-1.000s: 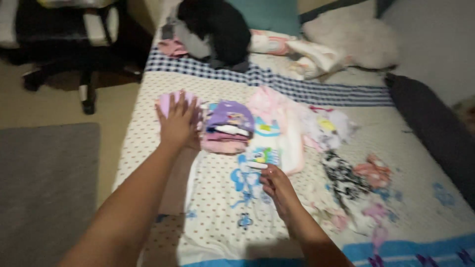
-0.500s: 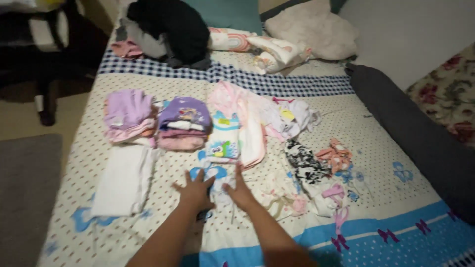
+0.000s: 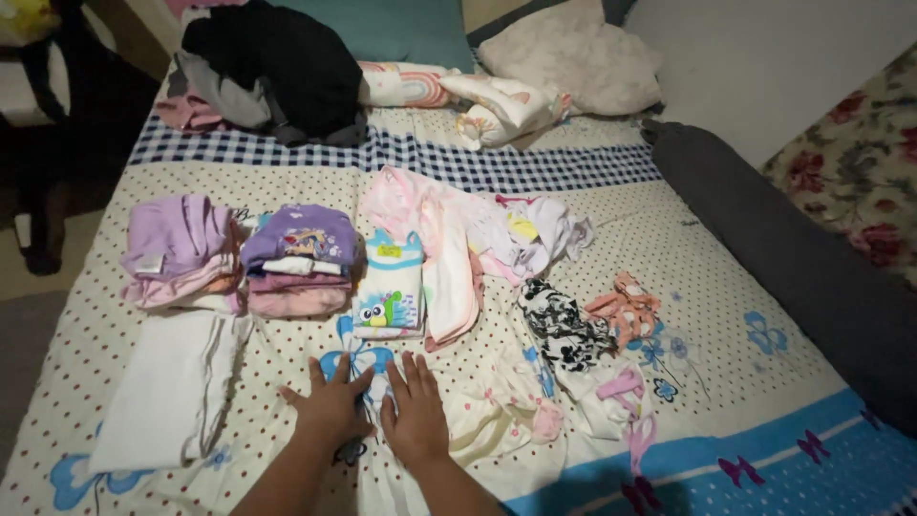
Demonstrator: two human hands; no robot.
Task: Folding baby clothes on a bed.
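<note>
Two hands lie flat on the bed point(image 3: 115, 354), side by side and nearly touching, palms down with fingers spread and nothing gripped. The left hand point(image 3: 330, 406) and the right hand point(image 3: 415, 416) both press on a pale dotted garment point(image 3: 478, 397) spread out on the spotted bedspread; its exact outline is hard to make out against the similar pattern beneath.

Just beyond the fingertips sits a small folded piece with a cartoon print point(image 3: 390, 287). To its left stand two folded stacks, one topped in purple point(image 3: 298, 258) and, further left, a lilac and pink one point(image 3: 179, 250). A folded white cloth point(image 3: 172, 387) lies near the left edge, below that lilac stack. A pink and white heap point(image 3: 439, 239) rests just right of the cartoon piece. Further right are a black-and-white patterned garment point(image 3: 559, 330) and a small orange item point(image 3: 623, 311), close together. At the head of the bed lie a black bundle point(image 3: 277, 62) and a pale pillow point(image 3: 573, 53).
</note>
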